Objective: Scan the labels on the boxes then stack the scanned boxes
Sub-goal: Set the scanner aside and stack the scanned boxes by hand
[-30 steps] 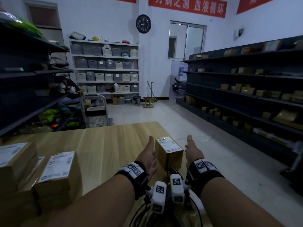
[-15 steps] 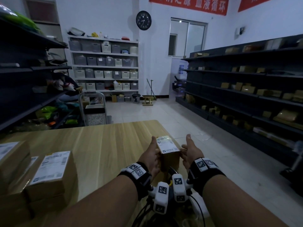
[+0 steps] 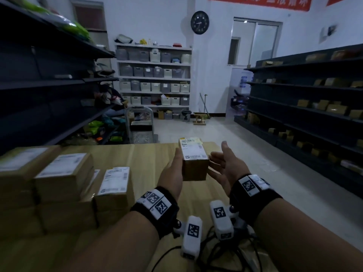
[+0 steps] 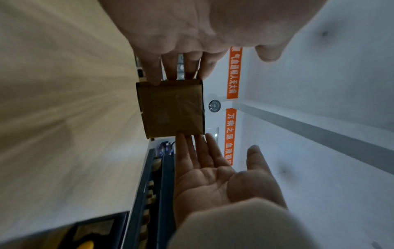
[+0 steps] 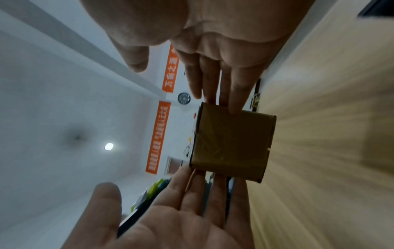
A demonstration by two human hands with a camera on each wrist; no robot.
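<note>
**Storeroom surroundings**

A round black wall clock [image 3: 199,22] is hung high on the far white wall, with red banners [image 3: 259,2] bearing white characters fixed above it. A white shelving unit [image 3: 154,76] filled with grey and white bins is set against the far wall. Dark metal shelves [image 3: 306,99] are ranged along the right side, and another dark rack [image 3: 49,83] along the left. A small wooden stool [image 3: 200,118] is placed on the pale tiled floor [image 3: 225,138]. A wood-grain table [image 3: 121,160] is seen nearest.

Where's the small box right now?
In the head view the small box is centre frame, above the table's far right corner, between the left hand and right hand, right of the stacked boxes.
</note>
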